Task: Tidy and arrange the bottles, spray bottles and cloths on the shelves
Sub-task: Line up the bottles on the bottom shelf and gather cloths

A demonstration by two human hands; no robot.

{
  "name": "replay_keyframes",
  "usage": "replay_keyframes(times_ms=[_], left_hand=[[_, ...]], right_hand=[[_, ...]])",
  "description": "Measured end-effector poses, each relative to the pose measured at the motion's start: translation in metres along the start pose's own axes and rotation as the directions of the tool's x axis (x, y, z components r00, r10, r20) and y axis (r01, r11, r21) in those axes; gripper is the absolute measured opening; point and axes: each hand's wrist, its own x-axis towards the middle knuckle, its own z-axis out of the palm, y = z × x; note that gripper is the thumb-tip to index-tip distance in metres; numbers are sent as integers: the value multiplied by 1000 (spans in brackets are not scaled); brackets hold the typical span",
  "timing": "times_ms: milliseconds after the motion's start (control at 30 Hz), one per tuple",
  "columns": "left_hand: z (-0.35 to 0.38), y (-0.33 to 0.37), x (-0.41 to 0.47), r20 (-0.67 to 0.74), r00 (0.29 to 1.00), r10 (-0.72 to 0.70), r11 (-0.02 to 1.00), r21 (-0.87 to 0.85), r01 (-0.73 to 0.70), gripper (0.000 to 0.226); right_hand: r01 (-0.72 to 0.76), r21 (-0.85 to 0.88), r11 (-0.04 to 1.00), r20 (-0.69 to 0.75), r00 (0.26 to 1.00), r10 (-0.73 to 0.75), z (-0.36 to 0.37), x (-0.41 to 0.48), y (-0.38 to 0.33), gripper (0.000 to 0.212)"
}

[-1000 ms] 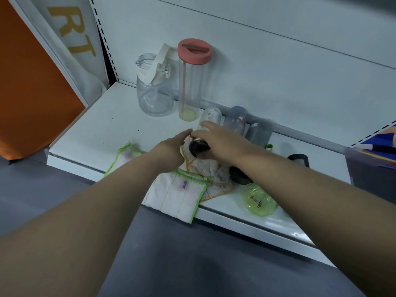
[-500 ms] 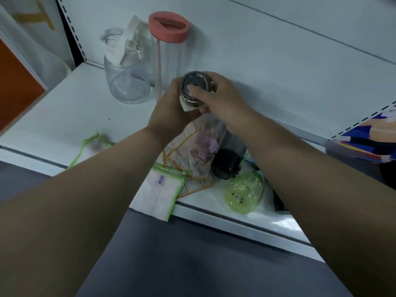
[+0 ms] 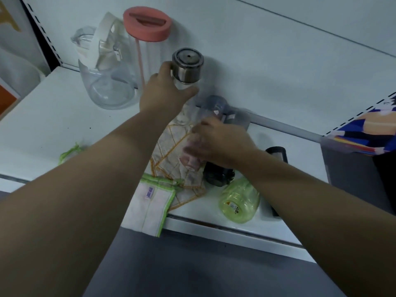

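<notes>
While setting the metal-capped bottle (image 3: 187, 65) upright, work from the nearer hand outward. Right hand (image 3: 216, 144): fingers curved down over a pink-tinted clear bottle (image 3: 189, 162) lying on the orange-stitched cloth (image 3: 171, 146); blurred, so cannot tell whether closed on it. Best to wrap round the body before lifting, without dragging the cloth. Left hand (image 3: 169, 91), farther off: wrapped round the metal-capped bottle below its cap, just right of the pink-lidded canister (image 3: 147, 24). Lower straight, base flat on the shelf (image 3: 53, 116), and let go only once steady.

Counted, near to far. Cloths, three: a green-edged cloth (image 3: 150, 206) overhanging the edge under the left forearm, the orange-stitched one beneath the right hand, a green scrap (image 3: 68, 153) left of the left forearm. Lying bottles, five: a green bottle (image 3: 239, 200) and a dark bottle (image 3: 217, 175) nearer than the right hand, the pink-tinted one under it, two grey bottles (image 3: 216, 106) beyond its fingertips. Standing beyond the left hand: canister and a lidded jug (image 3: 105, 71). Spray bottles: none made out.
</notes>
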Motion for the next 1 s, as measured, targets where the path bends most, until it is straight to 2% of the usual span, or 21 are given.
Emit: replay_keyframes(times_ms=[167,267,400,500,567,633,700,800,867,1000], left_hand=[[3,7,11,49,999,-9,998,61,6,68],[7,10,10,51,999,-17,999,49,14,71],[4,10,2,61,998,-32,999,25,31,79],[-2,9,-2,83,995,-55,998,23,53,90],[-4,9,-4,116,989,-88,996,41,84,90],[-5,8,-7,134,985,-105,993,68,96,89],[-6,7,-8,137,984,-117,992,72,108,80],[-6,6,-10,132,977,-166,986,18,165,65],[-5,5,-12,138,969,-204,978,-4,207,66],[-6,1,-15,135,970,-200,979,-1,202,59]], right_hand=[[171,-116,978,10,985,-171,14,-8,-14,60],[184,-121,976,22,983,-182,20,-9,-18,52],[182,-135,974,2,983,-183,23,-7,-19,52],[162,-28,986,-53,985,-163,17,-2,-13,50],[116,96,989,-100,989,-106,8,2,-10,49],[112,179,978,-241,968,-67,-2,3,-8,40],[69,358,931,-327,944,56,-15,1,-4,35],[-45,651,758,-241,935,262,-34,0,4,50],[-69,750,658,-222,911,348,-41,2,9,55],[-120,859,499,-189,830,525,-55,6,20,41]])
